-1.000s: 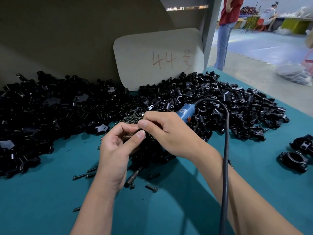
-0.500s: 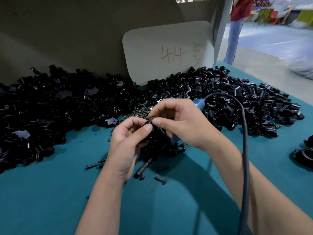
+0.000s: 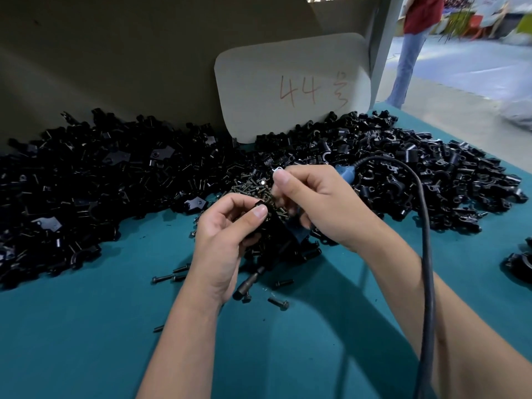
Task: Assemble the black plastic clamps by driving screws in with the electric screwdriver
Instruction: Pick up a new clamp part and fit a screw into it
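Crowding both hands [image 3: 227, 240]: clamp heaps [image 3: 100, 180], loose screws [image 3: 277, 303], cord [image 3: 426, 254].

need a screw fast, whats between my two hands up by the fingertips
In the head view, a small heap of loose screws lies between the left hand and right hand.

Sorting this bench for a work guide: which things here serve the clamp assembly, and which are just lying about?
In the job:
left hand, holding a black clamp part
right hand, holding the electric screwdriver, bit end below the hands
screw pile
heaps of clamp parts

Lying about:
card marked 44
loose screws on the teal table
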Demonstrator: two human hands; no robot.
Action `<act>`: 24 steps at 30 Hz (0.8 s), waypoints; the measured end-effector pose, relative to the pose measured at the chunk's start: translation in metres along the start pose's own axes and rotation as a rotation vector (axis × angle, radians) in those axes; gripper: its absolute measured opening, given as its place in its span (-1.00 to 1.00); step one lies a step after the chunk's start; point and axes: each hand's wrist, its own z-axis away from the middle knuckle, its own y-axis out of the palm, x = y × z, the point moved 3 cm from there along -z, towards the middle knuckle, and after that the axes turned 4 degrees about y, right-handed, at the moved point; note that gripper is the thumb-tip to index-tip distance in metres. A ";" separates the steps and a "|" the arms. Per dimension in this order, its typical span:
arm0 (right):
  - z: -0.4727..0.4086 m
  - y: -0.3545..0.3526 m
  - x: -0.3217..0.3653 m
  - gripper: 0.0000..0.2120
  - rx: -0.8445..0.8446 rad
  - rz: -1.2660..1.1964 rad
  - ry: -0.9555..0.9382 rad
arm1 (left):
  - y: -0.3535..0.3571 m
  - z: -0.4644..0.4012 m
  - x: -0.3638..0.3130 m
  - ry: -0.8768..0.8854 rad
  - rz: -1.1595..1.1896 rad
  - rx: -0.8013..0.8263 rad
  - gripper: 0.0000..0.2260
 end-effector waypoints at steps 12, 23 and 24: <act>0.000 0.001 0.003 -0.74 -0.030 0.051 -0.051 | -0.001 -0.001 0.001 -0.012 -0.015 -0.038 -0.89; 0.001 0.013 0.011 -0.78 0.048 0.381 -0.223 | -0.001 -0.001 0.004 -0.016 -0.034 -0.013 -0.76; 0.002 0.014 0.012 -0.76 0.049 0.378 -0.225 | -0.001 -0.001 0.004 -0.012 -0.029 -0.004 -0.77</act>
